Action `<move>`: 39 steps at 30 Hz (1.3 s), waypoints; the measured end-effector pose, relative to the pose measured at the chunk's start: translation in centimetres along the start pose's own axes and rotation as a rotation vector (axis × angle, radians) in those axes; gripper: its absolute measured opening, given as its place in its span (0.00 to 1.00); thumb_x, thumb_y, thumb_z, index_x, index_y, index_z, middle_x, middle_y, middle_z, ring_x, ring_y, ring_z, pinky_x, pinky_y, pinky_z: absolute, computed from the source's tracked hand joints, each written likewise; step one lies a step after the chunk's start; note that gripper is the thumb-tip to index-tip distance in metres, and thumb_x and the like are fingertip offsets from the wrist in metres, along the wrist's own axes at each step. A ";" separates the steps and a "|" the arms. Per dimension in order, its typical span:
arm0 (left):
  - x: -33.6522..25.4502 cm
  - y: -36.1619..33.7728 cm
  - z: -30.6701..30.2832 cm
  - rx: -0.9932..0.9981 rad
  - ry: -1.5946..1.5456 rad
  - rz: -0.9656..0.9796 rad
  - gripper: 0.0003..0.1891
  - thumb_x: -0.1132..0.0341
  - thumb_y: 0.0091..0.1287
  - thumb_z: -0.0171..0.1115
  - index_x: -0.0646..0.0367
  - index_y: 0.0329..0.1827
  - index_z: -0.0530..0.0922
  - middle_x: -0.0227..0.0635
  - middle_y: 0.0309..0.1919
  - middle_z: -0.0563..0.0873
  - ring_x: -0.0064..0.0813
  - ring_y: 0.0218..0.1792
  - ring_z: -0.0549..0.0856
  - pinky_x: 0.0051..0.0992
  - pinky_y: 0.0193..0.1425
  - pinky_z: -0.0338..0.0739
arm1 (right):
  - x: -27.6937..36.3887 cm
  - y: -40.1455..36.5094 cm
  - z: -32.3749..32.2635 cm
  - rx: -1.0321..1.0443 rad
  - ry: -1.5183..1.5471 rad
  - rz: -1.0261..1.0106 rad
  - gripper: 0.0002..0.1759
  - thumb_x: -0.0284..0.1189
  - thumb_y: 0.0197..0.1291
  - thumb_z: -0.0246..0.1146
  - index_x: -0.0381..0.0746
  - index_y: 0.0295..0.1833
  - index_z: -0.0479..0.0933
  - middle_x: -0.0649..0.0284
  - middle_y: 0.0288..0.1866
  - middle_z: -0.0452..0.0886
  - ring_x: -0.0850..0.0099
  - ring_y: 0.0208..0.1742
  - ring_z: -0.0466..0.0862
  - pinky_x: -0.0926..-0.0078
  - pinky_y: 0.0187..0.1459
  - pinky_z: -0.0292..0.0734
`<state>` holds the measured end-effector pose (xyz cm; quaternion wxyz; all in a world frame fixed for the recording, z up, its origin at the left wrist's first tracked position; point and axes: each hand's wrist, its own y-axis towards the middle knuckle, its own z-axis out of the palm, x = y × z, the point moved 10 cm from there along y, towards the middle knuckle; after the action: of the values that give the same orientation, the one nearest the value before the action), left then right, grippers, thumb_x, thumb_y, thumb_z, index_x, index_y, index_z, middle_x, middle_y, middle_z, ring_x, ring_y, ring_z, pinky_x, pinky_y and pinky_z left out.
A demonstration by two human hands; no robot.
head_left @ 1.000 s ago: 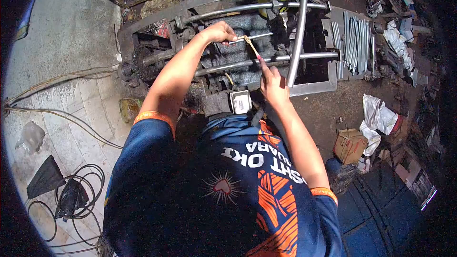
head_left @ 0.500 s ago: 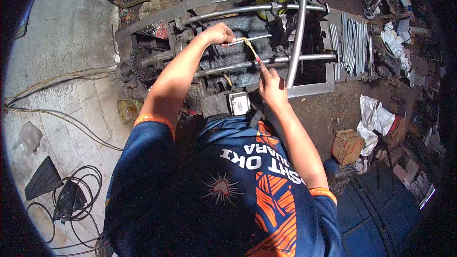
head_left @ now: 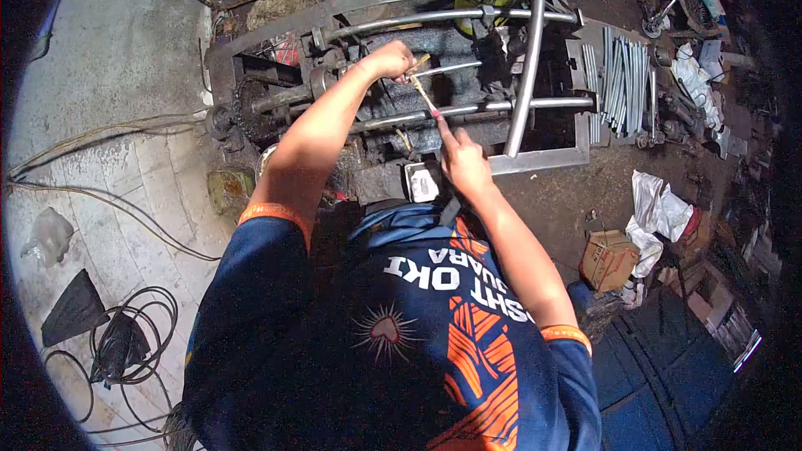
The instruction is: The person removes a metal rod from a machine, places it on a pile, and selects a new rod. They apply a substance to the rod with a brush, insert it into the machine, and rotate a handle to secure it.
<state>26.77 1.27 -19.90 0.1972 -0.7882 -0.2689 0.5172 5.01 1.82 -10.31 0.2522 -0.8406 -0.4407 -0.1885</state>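
Left hand (head_left: 391, 60): fingers closed on 1 thin metal rod (head_left: 451, 69), at its left end. Rod sticks out to the right, over the open middle of the metal frame (head_left: 539, 159).

Right hand (head_left: 468, 167): nearer and to the right, gripping 1 slim brush-like tool (head_left: 426, 98) by its near end, index finger extended along it. Pale yellow far end of tool is at the rod, just beside the left fingers; exact contact too small to tell.

Count on frame: 2 long bars running left-right, 1 far bar (head_left: 418, 26) and 1 near bar (head_left: 468, 108), rod between them. 1 thick tube (head_left: 531, 58) lies across both, right of the rod.

Right end: 1 batch of short tubes (head_left: 625, 83), side by side, too tight for a reliable count.

Near side, by the waist: 1 white-topped box (head_left: 421, 182), left of the right hand.

Floor: 1 cardboard carton (head_left: 608, 259) near right, white sacking (head_left: 656, 200) just beside it. Near left, black cable (head_left: 159, 330) in loops.
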 end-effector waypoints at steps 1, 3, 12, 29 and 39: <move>0.3 0.2 -0.1 -0.014 -0.031 -0.009 0.15 0.62 0.69 0.57 0.66 0.32 0.82 0.34 0.21 0.83 0.23 0.23 0.82 0.26 0.30 0.76 | 0.4 0.0 0.6 0.052 -0.002 -0.023 0.35 0.26 0.57 0.59 0.51 0.72 0.61 0.49 0.45 0.74 0.46 0.41 0.81 0.48 0.42 0.79; 0.8 0.4 -0.3 -0.031 -0.102 -0.017 0.15 0.62 0.69 0.56 0.66 0.31 0.82 0.34 0.20 0.83 0.24 0.22 0.82 0.28 0.28 0.76 | 0.7 0.1 0.7 0.077 -0.019 -0.046 0.36 0.26 0.57 0.59 0.51 0.73 0.60 0.49 0.45 0.74 0.45 0.41 0.81 0.47 0.43 0.78; 0.6 -0.6 -0.3 -0.009 -0.210 -0.107 0.13 0.67 0.69 0.54 0.67 0.33 0.83 0.36 0.22 0.84 0.21 0.20 0.80 0.24 0.22 0.73 | 1.1 0.8 -0.7 -0.076 0.065 -0.138 0.35 0.20 0.53 0.58 0.46 0.70 0.64 0.46 0.36 0.73 0.44 0.35 0.79 0.50 0.38 0.76; -1.0 -0.7 -0.3 0.035 0.028 0.010 0.12 0.63 0.65 0.63 0.65 0.39 0.84 0.36 0.25 0.85 0.24 0.26 0.83 0.29 0.34 0.76 | -0.7 1.2 -2.2 -0.112 0.043 -0.087 0.34 0.24 0.56 0.59 0.49 0.71 0.64 0.46 0.36 0.76 0.45 0.34 0.81 0.50 0.37 0.79; -0.6 0.1 0.0 0.010 0.066 0.103 0.12 0.61 0.59 0.69 0.59 0.39 0.86 0.39 0.30 0.88 0.28 0.31 0.84 0.31 0.39 0.78 | -2.2 -2.7 -0.4 0.007 0.111 0.028 0.33 0.25 0.55 0.59 0.46 0.70 0.66 0.44 0.35 0.78 0.46 0.34 0.82 0.51 0.39 0.78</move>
<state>26.61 0.79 -19.56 0.1831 -0.8166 -0.2186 0.5018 1.56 1.47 -10.47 0.2817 -0.8341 -0.4149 -0.2299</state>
